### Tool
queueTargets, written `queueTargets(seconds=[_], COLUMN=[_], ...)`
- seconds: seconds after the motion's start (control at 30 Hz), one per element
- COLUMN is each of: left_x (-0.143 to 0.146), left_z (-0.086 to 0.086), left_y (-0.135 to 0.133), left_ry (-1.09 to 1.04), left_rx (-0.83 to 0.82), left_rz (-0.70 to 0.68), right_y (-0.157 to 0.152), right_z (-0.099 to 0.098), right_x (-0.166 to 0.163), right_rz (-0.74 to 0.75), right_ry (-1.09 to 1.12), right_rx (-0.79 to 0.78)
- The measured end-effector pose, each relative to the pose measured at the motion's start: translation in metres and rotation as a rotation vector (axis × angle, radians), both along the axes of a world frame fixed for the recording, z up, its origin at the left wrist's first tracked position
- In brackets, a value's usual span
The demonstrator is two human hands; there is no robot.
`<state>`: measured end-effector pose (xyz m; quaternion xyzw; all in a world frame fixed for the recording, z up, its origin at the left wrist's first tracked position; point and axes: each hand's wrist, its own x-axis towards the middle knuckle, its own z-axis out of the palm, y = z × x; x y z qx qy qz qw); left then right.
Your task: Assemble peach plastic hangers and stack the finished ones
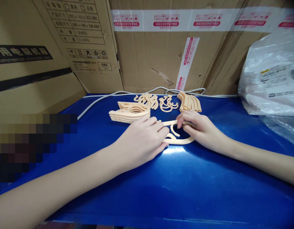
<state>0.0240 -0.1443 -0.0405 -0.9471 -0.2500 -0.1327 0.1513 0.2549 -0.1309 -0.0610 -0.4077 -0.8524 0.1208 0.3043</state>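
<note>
Over the middle of the blue table, both hands grip one cream plastic clothes hanger (180, 141). My left hand (143, 138) is closed around its left part, with the fingers covering that end. My right hand (197, 127) pinches the upper right bar with thumb and fingers, hiding the right end. A curved hook-shaped piece (174, 131) shows inside the hanger's outline. Just beyond my left hand lies a stack of similar cream hangers (130, 116). Farther back are a heap of small hooks (147, 100), several more loose hooks (168, 103) and a bunch of curved hanger arms (190, 102).
Cardboard boxes (147, 57) wall off the back and left of the blue table (185, 190). A white cable (96, 101) runs along the rear edge. Clear plastic bags (271, 76) bulge in at the right. A pixelated patch covers part of the left side.
</note>
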Motion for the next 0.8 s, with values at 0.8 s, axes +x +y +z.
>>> queueTargets(seconds=[0.8], left_x=[0.008], left_z=[-0.001], left_y=[-0.015], left_ry=[0.018], left_rx=[-0.15], left_rz=[-0.342], right_y=[-0.003], right_z=[0.003], right_x=[-0.003], right_rz=[0.294], right_ry=[-0.077], right_rx=[-0.084])
